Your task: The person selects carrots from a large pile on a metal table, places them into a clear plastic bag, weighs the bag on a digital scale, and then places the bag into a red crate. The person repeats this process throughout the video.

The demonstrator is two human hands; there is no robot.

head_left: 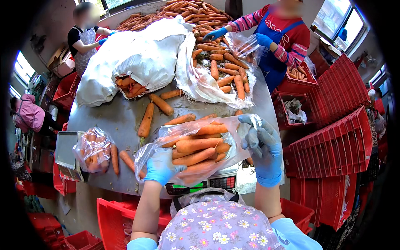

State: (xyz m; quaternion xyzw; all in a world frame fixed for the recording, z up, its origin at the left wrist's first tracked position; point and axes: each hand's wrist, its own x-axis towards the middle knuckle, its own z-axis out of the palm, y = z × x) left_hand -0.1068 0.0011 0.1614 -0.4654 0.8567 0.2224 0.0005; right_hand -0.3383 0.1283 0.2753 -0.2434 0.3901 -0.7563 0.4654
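Note:
A clear plastic bag of carrots lies in front of me, over a digital scale. At its lower left, my left hand, in a blue glove, grips the bag with the thumb across the film. My right hand, also gloved and soiled grey at the fingers, has curled fingers at the bag's mouth on the right and pinches the film. Loose carrots lie on the metal table beyond the bag.
A filled bag rests by another scale at left. White sacks and a carrot heap cover the far table. Two people in blue gloves stand across it. Red crates are stacked at right; another crate sits below.

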